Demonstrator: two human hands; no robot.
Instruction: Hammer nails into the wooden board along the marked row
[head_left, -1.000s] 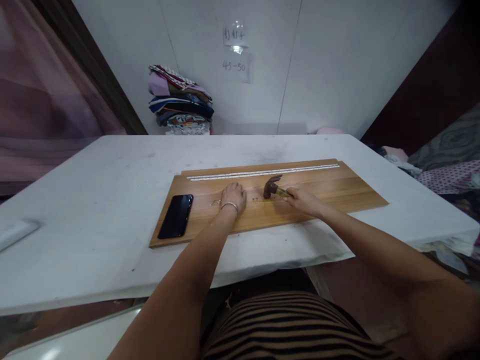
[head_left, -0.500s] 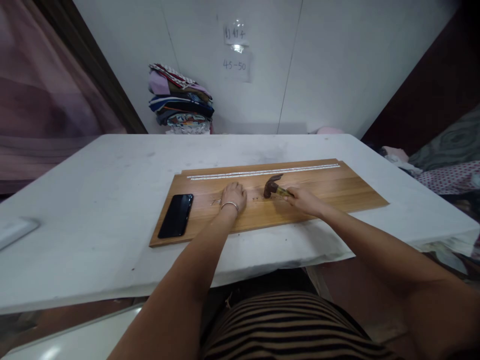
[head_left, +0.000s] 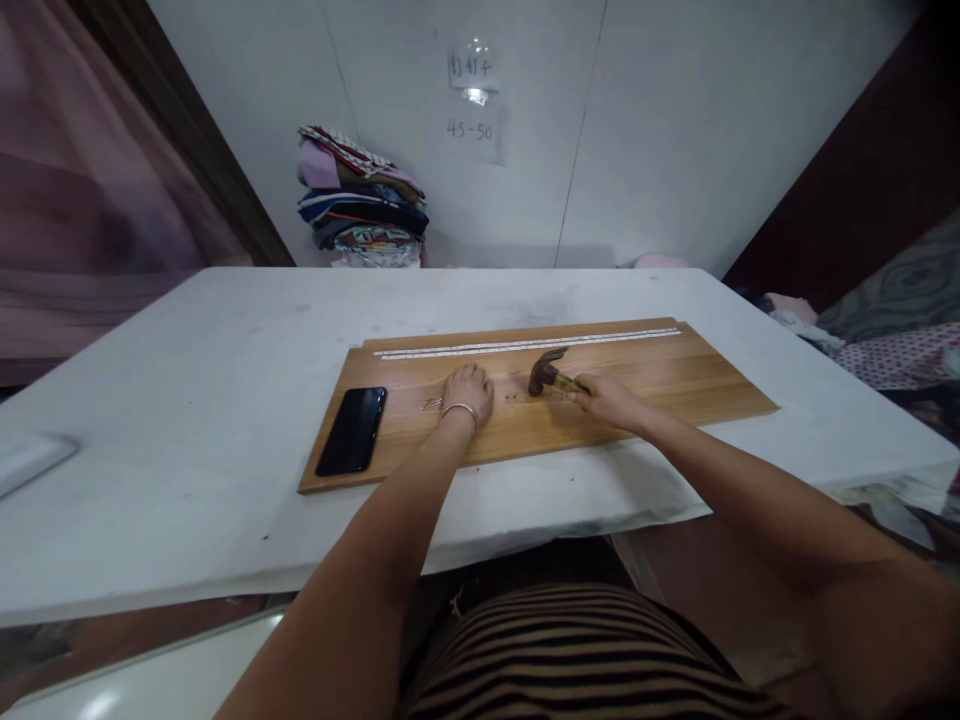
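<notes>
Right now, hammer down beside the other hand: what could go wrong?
1. The dark-headed claw hammer in the right hand sits close to the left hand on the long wooden board; a glancing blow could hit it.
2. The black smartphone lies on the same board; jolts may shift it.

**Around the desk**

We see a white desk (head_left: pixel 187 400), scuffed grey in places. A black phone (head_left: pixel 351 431) lies flat on the left end of the board (head_left: pixel 675 380), and a pale strip (head_left: pixel 525 345) runs along the board's far edge. Behind the desk, folded clothes (head_left: pixel 361 198) are stacked at the wall, with a handwritten note (head_left: pixel 471 128) to their right. A curtain (head_left: pixel 75 220) hangs at left; dotted fabric (head_left: pixel 900 355) lies at right.
</notes>
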